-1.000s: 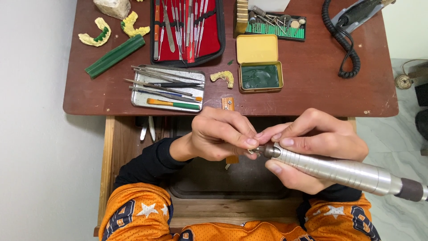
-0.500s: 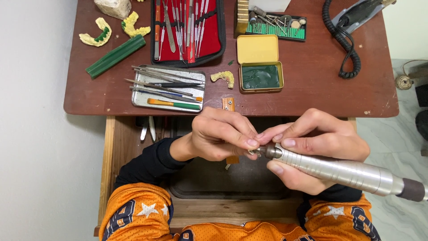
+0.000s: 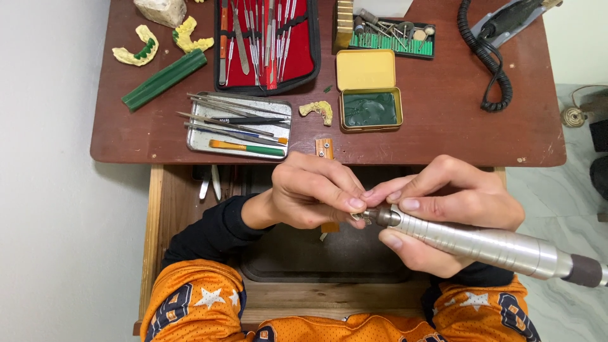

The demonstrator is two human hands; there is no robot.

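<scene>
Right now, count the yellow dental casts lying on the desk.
3. One yellow cast with green wax lies at the far left, a second cast just right of it, and a small cast sits between the metal tray and the open tin. Others may lie out of view.

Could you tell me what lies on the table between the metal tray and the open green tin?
In the head view, a small yellow dental cast lies on the bare wood between the tray and the tin, touching neither.
</scene>
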